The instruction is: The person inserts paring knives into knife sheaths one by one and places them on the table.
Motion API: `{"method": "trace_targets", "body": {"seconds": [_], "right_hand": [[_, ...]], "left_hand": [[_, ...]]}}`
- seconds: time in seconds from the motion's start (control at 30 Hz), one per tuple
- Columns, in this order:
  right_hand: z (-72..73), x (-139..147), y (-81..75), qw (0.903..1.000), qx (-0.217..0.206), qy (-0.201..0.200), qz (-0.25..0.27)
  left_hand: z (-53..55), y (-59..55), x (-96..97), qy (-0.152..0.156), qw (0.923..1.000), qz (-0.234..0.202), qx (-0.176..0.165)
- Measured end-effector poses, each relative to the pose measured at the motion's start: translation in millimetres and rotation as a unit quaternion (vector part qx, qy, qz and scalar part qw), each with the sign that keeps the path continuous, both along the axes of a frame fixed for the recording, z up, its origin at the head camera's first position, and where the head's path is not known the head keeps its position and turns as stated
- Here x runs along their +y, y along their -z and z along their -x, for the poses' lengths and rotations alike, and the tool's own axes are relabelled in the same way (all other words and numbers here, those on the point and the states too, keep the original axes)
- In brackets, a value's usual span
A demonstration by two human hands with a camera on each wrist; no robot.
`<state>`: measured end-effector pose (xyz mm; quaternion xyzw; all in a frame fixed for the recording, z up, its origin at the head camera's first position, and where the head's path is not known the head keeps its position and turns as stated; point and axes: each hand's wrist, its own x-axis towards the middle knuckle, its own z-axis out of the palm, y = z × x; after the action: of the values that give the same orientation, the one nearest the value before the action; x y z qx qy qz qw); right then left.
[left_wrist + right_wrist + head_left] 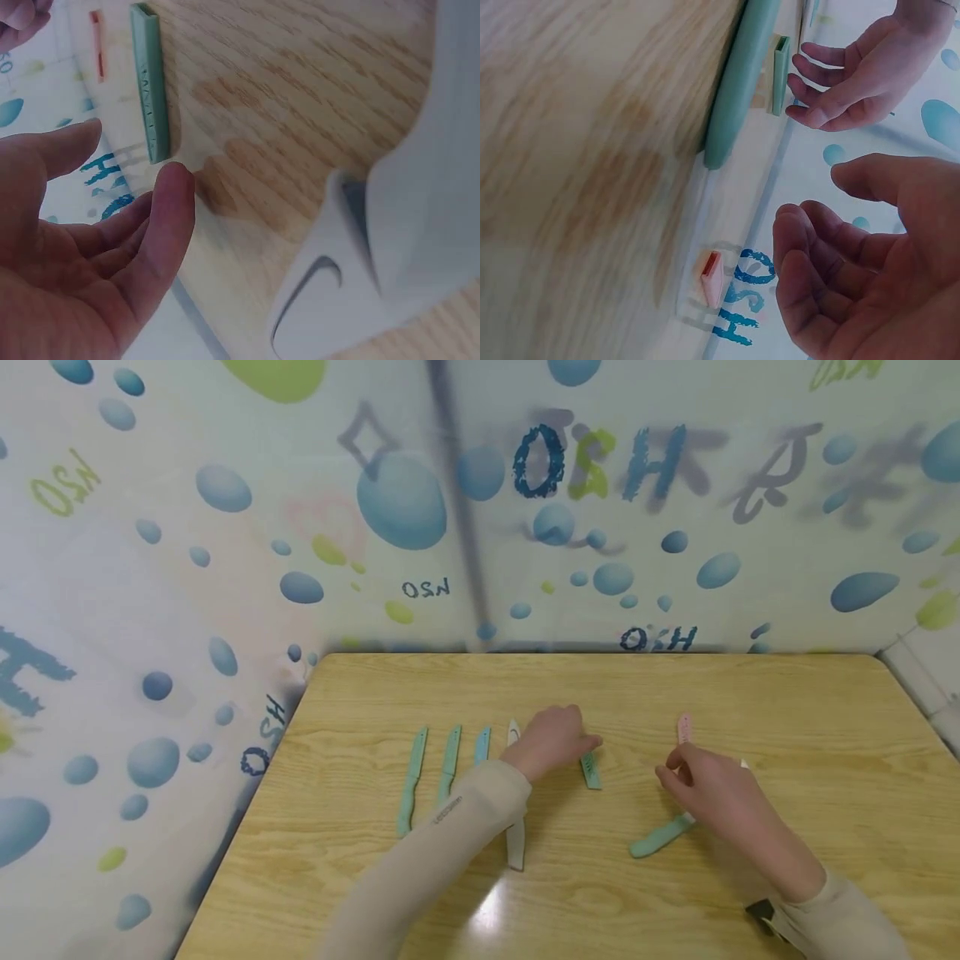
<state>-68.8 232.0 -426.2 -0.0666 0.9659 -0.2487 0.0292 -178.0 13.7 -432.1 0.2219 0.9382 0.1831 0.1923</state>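
Toward the far edge of the counter (pixel 847 810), a green sheath (pixel 592 772) lies just beside the left hand (pixel 555 742); whether they touch is hard to tell. The left wrist view shows what the head view hides: this grip is loosely spread, thumb apart, holding nothing. The right wrist view likewise reveals the right hand (pixel 723 793) half-curled around nothing, and the open mouth of a pink sheath (pixel 684 727), which lies just beyond that hand. Wood stretches between the two sheaths and from the right hand to the right edge. Partly covered by the right hand, a green-handled knife (pixel 662 837) points its handle toward the near left corner. Nearer the left edge lie a white knife (pixel 515 847), a blue piece (pixel 482 743) and two green knives (pixel 413 781); the left sleeve (pixel 435 852) crosses over part of this row.
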Motion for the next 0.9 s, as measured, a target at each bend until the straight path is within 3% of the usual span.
{"method": "trace_targets", "body": {"seconds": [0.5, 0.77, 0.9], "right_hand": [[-4.4, 6, 5.5, 0.9998, -0.014, 0.015, 0.008], [-3.5, 6, 6.0, 0.9996, -0.023, 0.017, 0.006], [-3.4, 5, 6.4, 0.9995, -0.028, 0.015, 0.007]], "left_hand": [[-8.6, 2.8, 16.4, -0.004, 0.9980, 0.044, 0.045], [-9.0, 0.7, 11.7, 0.028, 0.9966, 0.050, 0.059], [-7.9, -1.0, 9.0, 0.021, 0.9973, 0.055, 0.043]]}}
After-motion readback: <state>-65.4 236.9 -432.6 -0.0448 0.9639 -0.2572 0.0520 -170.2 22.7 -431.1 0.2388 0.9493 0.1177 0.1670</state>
